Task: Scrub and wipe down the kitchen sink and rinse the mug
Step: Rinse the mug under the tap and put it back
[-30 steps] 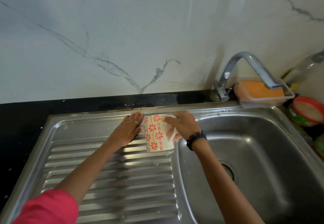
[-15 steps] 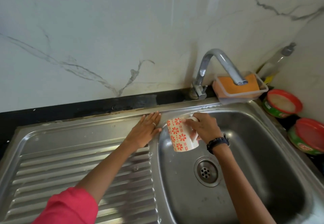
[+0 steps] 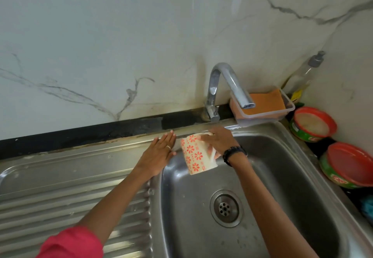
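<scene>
Nearest me, at seven o'clock, the ribbed steel drainboard (image 3: 70, 201) runs under my pink sleeve (image 3: 70, 243). At five o'clock the round perforated drain (image 3: 226, 208) sits in the smooth steel sink (image 3: 292, 177) basin. My left hand (image 3: 159, 152) lies flat, fingers straight, on the rim at the basin's ten o'clock corner. Just beside it, my right hand (image 3: 217, 139) grips the mug (image 3: 196, 153), cream with orange flowers, tilted over the basin. Beyond, at one o'clock, the curved chrome faucet (image 3: 228, 88) partly hides a clear tub holding an orange sponge (image 3: 266, 101). At three o'clock, two round red-lidded containers (image 3: 347, 164), perhaps soap.
</scene>
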`<action>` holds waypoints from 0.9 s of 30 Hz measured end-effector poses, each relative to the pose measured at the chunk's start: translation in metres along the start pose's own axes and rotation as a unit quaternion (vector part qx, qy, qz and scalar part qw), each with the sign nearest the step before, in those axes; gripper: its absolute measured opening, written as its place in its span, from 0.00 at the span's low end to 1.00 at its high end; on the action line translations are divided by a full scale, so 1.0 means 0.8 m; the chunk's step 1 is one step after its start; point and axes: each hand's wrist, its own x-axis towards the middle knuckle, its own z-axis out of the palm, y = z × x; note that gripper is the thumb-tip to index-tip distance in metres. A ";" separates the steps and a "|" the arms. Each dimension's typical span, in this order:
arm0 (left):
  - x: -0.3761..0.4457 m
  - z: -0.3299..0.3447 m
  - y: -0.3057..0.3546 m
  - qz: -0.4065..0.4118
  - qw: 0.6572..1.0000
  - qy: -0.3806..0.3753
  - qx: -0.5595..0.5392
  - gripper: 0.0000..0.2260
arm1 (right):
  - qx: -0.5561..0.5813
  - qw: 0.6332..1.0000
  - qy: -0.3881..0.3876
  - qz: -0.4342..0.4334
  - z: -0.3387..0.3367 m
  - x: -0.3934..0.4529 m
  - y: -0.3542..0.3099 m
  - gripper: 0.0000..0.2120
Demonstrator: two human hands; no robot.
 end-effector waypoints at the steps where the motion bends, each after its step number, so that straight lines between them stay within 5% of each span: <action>1: 0.011 0.002 0.010 0.014 1.000 0.000 0.009 0.31 | -0.007 1.000 0.013 0.004 -0.008 -0.002 0.011 0.11; 6: 0.037 0.011 0.055 0.035 0.999 0.004 0.028 0.25 | -0.045 0.999 0.030 0.008 -0.034 -0.032 0.053 0.12; 12: 0.016 0.026 0.048 0.000 0.999 0.038 0.002 0.30 | -0.122 0.985 -0.117 -0.025 -0.041 -0.024 0.037 0.15; 15: 0.015 0.025 0.043 -0.023 0.999 0.036 0.004 0.25 | -0.031 0.989 -0.146 -0.021 -0.043 -0.008 0.029 0.13; 18: 0.025 0.021 0.057 -0.024 0.999 0.041 -0.009 0.27 | 0.067 0.995 -0.065 0.029 -0.061 0.007 0.046 0.13; 22: 0.041 0.018 0.090 0.017 0.999 0.043 0.020 0.25 | 0.053 0.992 0.059 0.098 -0.093 0.014 0.105 0.12; 27: 0.064 0.005 0.141 -0.006 0.999 0.038 -0.032 0.26 | 0.035 0.991 0.099 0.082 -0.102 -0.026 0.132 0.12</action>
